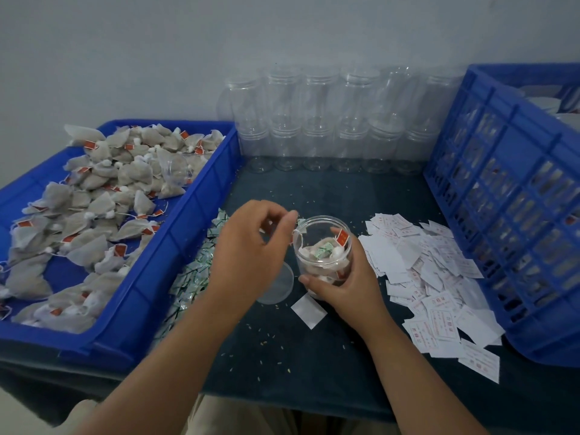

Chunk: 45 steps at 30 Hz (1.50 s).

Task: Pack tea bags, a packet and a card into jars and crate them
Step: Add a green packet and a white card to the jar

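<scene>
The right hand (340, 287) wraps its fingers around a round, clear plastic jar (323, 243) standing on the dark table (282, 356); soft tea bags (328, 265) with red tags and one green packet (323, 250) lie inside it; the left hand (251, 246) hovers just beside the open top with curled fingers, and it is too hard to tell if it pinches anything; a clear round lid (279, 285) lies flat under that hand; a white square card (309, 310) lies near the jar; a heap of paper cards (433, 277) sits to the right, shiny green packets (194, 271) to the left; a blue tray (163, 268) holds more tea bags; a blue crate (508, 215) with holes stands far right.
</scene>
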{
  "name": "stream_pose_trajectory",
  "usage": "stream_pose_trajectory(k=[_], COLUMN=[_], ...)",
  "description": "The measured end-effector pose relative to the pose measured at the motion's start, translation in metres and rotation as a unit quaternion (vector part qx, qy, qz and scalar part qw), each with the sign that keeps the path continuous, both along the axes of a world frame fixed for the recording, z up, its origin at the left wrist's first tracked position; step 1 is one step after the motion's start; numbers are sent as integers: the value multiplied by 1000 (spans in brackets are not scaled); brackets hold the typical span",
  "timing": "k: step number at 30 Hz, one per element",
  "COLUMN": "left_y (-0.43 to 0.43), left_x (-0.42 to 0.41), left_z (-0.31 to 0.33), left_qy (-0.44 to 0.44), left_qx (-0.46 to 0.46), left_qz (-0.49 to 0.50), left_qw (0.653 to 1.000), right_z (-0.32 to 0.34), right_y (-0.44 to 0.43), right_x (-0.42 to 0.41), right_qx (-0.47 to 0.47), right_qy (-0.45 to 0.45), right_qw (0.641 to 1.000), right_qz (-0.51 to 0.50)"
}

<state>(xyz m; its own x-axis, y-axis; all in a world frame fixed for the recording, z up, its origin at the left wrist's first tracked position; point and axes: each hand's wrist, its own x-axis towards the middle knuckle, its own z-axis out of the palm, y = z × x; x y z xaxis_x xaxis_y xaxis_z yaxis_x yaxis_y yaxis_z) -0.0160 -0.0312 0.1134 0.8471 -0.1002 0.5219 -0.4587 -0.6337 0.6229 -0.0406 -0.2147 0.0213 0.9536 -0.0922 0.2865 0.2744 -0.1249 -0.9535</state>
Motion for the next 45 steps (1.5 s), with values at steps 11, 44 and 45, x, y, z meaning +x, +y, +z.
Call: stream_pose_trajectory(k=[11, 44, 45], left_y=[-4, 3, 3], left_x=[-43, -34, -34], left_z=[-86, -89, -80], left_qy=[146, -89, -57], left_qx=[285, 185, 95], left_qz=[-75, -75, -39], left_qw=[944, 976, 993], right_z=[7, -1, -1], right_y=[-1, -5, -5], right_x=[-2, 2, 2], right_qx=[16, 9, 12], right_qy=[-25, -4, -4], right_qw=[999, 999, 999], right_qz=[-45, -49, -48])
